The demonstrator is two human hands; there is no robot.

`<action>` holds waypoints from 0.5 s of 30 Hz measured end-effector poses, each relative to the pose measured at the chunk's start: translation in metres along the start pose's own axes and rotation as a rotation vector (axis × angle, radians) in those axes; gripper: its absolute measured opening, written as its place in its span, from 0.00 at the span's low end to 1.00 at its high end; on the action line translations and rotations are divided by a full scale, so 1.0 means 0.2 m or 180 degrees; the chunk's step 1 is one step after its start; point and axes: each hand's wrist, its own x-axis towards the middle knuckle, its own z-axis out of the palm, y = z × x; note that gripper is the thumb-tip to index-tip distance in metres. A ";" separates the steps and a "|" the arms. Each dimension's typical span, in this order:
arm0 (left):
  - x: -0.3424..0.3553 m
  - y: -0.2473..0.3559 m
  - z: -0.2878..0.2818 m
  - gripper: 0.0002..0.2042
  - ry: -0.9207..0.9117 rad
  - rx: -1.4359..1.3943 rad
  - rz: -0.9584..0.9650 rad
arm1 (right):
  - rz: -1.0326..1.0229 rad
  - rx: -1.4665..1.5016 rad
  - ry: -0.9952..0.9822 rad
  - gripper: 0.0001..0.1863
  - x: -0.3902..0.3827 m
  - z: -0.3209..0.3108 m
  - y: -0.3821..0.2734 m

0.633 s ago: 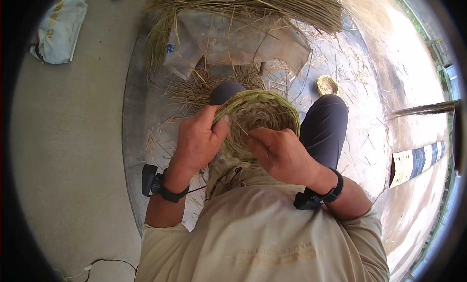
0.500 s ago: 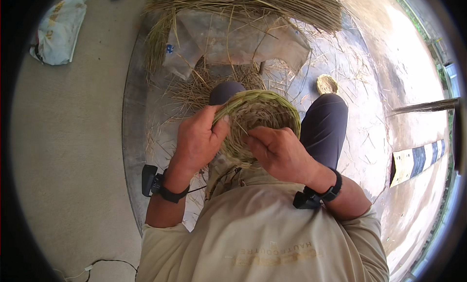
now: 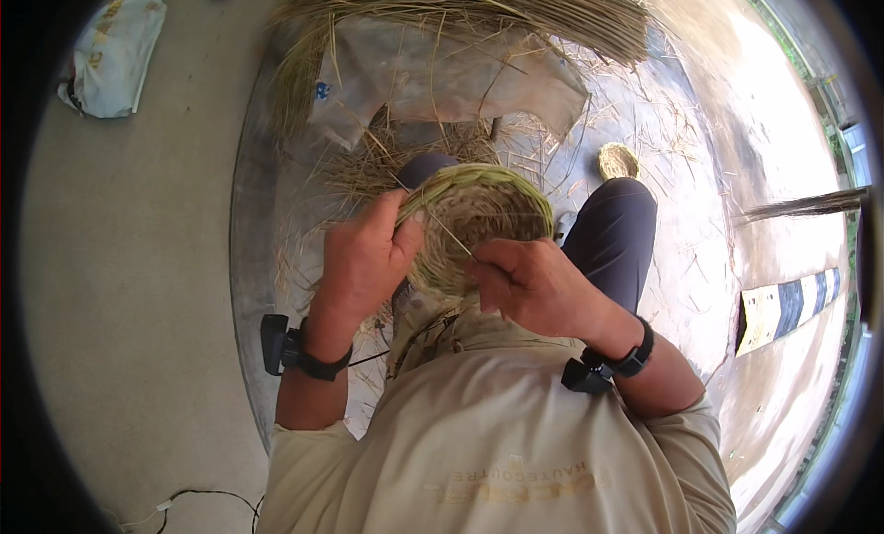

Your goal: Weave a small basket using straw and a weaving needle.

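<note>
At left, the left hand [image 3: 364,253] is gripping the side of a round, green-rimmed, woven-straw basket [image 3: 483,216], which is sitting between both hands' fingers. To the right, the right hand [image 3: 539,290] is pinching a thin, pale straw strand [image 3: 453,239] that is slanting up-left from its fingertips across the opening. The weave is probably behaving as light and springy, favouring a rim hold; the strand is likely remaining fragile.
</note>
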 end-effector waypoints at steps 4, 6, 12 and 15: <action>0.05 0.03 0.03 0.13 0.0066 0.0112 0.0634 | -0.0331 -0.0526 0.0414 0.07 0.08 0.00 0.01; 0.07 0.05 0.03 0.13 -0.0034 0.0122 0.0895 | -0.0614 -0.1124 0.0504 0.07 0.09 -0.04 -0.02; 0.09 0.07 0.06 0.13 -0.0244 0.0721 0.1551 | -0.0767 -0.1643 0.0973 0.10 0.12 -0.25 -0.12; 0.10 0.11 0.08 0.14 -0.0300 0.0646 0.1750 | -0.0921 -0.1902 0.0537 0.11 0.28 -0.20 -0.03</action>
